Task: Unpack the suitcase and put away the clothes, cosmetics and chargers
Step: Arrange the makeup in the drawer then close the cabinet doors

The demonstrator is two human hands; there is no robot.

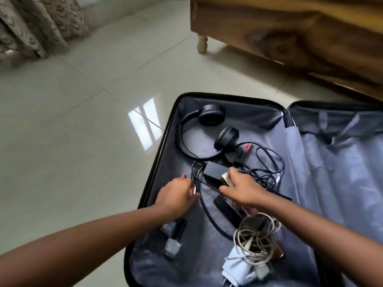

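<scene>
- Two bare hands reach into the left half of an open suitcase (165, 146), a hard black shell lined with smooth grey fabric, lying flat on glossy pale floor tiles (83, 121).
- Left hand (176, 195), near the shell's left edge, curls its fingers round small slim pieces with red and pink tips; what they are cannot be told.
- Right hand (242, 187), at the middle of that half, pinches a small tan and white object (226, 177) between thumb and fingers, just beside a black rectangular power adapter (213, 169).
- Black headphones (205, 133) with round padded cups and a thin curved band lie toward the far edge of the lining.
- Thin black cable (267, 162) loops loosely from the adapter toward the hinge side, and another run (209, 216) curves toward the near edge.
- Flat black bar-shaped device (228, 210) lies under the right wrist.
- Off-white cable (255, 237), coiled in a tangle, rests on white plug-in chargers (238, 266) at the near edge.
- Two glass nail polish bottles (174, 237) with black caps lie under the left forearm, near the left edge.
- Right half of the case holds only crumpled grey lining and straps (335, 129).
- Wooden furniture (290, 34) with a turned pale leg stands beyond the case; a patterned curtain (37, 23) hangs at the far left.
</scene>
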